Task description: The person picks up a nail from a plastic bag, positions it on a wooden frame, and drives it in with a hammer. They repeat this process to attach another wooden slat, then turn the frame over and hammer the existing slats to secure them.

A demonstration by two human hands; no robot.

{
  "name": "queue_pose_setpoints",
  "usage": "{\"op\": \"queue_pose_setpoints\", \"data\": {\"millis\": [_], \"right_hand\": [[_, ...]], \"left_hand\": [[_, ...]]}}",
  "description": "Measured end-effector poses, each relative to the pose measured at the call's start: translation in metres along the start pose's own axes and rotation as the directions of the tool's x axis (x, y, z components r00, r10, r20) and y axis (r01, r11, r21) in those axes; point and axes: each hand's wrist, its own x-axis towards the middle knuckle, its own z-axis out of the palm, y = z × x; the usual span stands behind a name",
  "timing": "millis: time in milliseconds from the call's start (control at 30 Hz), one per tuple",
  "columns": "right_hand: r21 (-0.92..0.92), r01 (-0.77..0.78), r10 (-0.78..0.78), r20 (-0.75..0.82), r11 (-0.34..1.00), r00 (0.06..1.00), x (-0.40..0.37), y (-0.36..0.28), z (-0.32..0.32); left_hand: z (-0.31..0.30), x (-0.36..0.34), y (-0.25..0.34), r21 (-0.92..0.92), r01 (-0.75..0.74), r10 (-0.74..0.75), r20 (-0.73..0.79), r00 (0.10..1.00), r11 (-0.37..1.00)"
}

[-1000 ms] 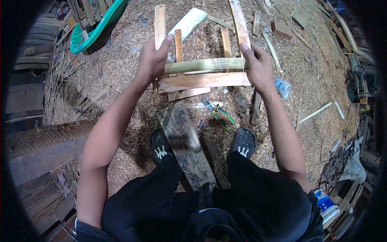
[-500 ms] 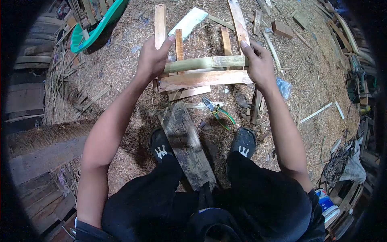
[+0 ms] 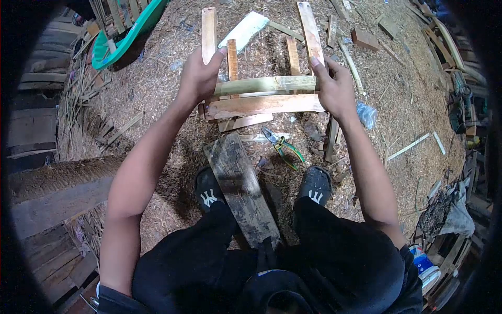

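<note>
A small wooden frame [image 3: 266, 105] is held up in front of me, with slats running away from me and a curved greenish bamboo strip [image 3: 261, 85] across it. My left hand [image 3: 198, 76] grips its left corner, thumb lying along the left upright slat [image 3: 208, 31]. At the opposite corner, my right hand [image 3: 336, 86] is closed around the right upright slat [image 3: 309, 29], thumb on top. The fingers beneath the wood are partly hidden. Below the frame, pliers [image 3: 282, 148] with green and yellow handles lie on the ground.
A worn dark plank [image 3: 241, 186] lies between my shoes. Wood shavings cover the ground, with a pale board piece [image 3: 247, 30], a brown block [image 3: 365, 40] and crumpled plastic [image 3: 367, 115] on it. A green basin [image 3: 123, 44] stands at upper left, a heavy beam [image 3: 65, 191] at left.
My right hand has shifted slightly, and the frame's right side has moved a little with it. Both hands still hold the frame.
</note>
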Motion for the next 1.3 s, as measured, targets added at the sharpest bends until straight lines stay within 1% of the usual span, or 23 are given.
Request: {"op": "queue_pose_setpoints", "data": {"millis": [33, 67, 133, 233, 300, 333, 400, 467, 533, 567, 600, 733, 800, 933, 1033, 1100, 1167, 1233, 1267, 1300], "right_hand": [[-0.03, 0.033, -0.034, -0.003, 0.999, 0.999, -0.001, -0.001, 0.0], [-0.029, 0.033, -0.034, -0.003, 0.999, 0.999, -0.001, -0.001, 0.0], [0.025, 0.033, -0.033, 0.001, 0.999, 0.999, -0.003, 0.0, 0.0], [0.048, 0.026, -0.025, -0.012, 0.999, 1.0, -0.002, 0.005, 0.002], [0.055, 0.032, -0.031, -0.021, 0.998, 0.999, -0.002, 0.005, 0.003], [0.062, 0.04, -0.038, -0.029, 0.997, 0.999, -0.002, 0.004, 0.003], [0.032, 0.034, -0.033, -0.01, 0.999, 0.999, -0.003, -0.002, 0.002], [0.002, 0.028, -0.028, 0.011, 1.0, 1.0, -0.003, -0.003, 0.002], [0.069, 0.028, -0.028, 0.001, 0.997, 1.0, -0.002, 0.002, 0.004], [0.07, 0.027, -0.028, 0.002, 0.997, 1.0, -0.002, 0.004, 0.004], [0.046, 0.021, -0.022, 0.0, 0.999, 1.0, -0.002, 0.004, 0.003], [-0.015, 0.035, -0.035, -0.014, 0.999, 0.999, -0.007, -0.001, 0.001], [-0.019, 0.032, -0.033, -0.026, 0.999, 0.999, -0.008, 0.002, 0.002], [-0.053, 0.022, -0.025, -0.059, 0.998, 0.998, -0.011, 0.002, 0.003], [-0.039, 0.022, -0.025, -0.083, 0.999, 0.996, -0.013, 0.003, 0.004], [-0.045, 0.02, -0.023, -0.075, 0.999, 0.997, -0.016, 0.002, 0.003], [-0.052, 0.02, -0.024, -0.064, 0.998, 0.998, -0.018, 0.001, 0.001], [0.012, 0.053, -0.052, -0.044, 0.999, 0.998, -0.019, 0.004, 0.0], [0.015, 0.062, -0.061, -0.047, 0.998, 0.997, -0.019, 0.004, 0.0], [0.083, -0.004, 0.005, -0.02, 0.997, 1.0, -0.019, 0.003, -0.001]], "left_hand": [[0.0, -0.001, 0.0, 0.0, 0.001, -0.001, -0.001, 1.0, 1.0], [0.0, -0.001, 0.0, 0.004, -0.011, 0.011, -0.01, 1.0, 1.0], [0.0, -0.002, 0.0, 0.009, -0.025, 0.025, -0.019, 1.0, 1.0], [0.001, -0.004, 0.004, 0.014, -0.01, 0.01, -0.012, 1.0, 1.0], [0.002, -0.006, 0.008, -0.042, 0.03, -0.03, -0.008, 1.0, 0.999], [0.001, -0.006, 0.009, -0.042, 0.029, -0.03, -0.008, 1.0, 0.999], [0.0, -0.005, 0.009, 0.051, 0.018, -0.018, -0.001, 1.0, 0.999], [0.0, -0.006, 0.004, 0.048, 0.025, -0.024, -0.018, 1.0, 0.999], [0.0, -0.006, 0.005, 0.046, 0.033, -0.031, -0.036, 0.999, 0.998], [0.002, -0.007, 0.005, 0.06, 0.053, -0.049, -0.063, 0.997, 0.997], [0.003, -0.009, 0.008, 0.073, 0.073, -0.067, -0.09, 0.994, 0.995], [0.004, -0.014, 0.018, 0.088, 0.091, -0.083, -0.095, 0.992, 0.992], [0.003, -0.015, 0.022, 0.096, 0.137, -0.129, -0.086, 0.988, 0.986], [0.004, -0.014, 0.016, 0.136, 0.124, -0.11, -0.102, 0.989, 0.983], [0.004, -0.016, 0.016, 0.119, 0.133, -0.122, -0.095, 0.988, 0.984], [0.005, -0.019, 0.016, 0.061, 0.134, -0.127, -0.104, 0.986, 0.989], [0.004, -0.021, 0.017, 0.089, 0.109, -0.099, -0.107, 0.989, 0.99], [0.003, -0.023, 0.018, 0.121, 0.078, -0.064, -0.115, 0.991, 0.99], [0.003, -0.025, 0.017, -0.004, 0.074, -0.074, -0.085, 0.994, 0.997], [0.002, -0.026, 0.02, -0.129, 0.073, -0.08, -0.054, 0.995, 0.989]]}}
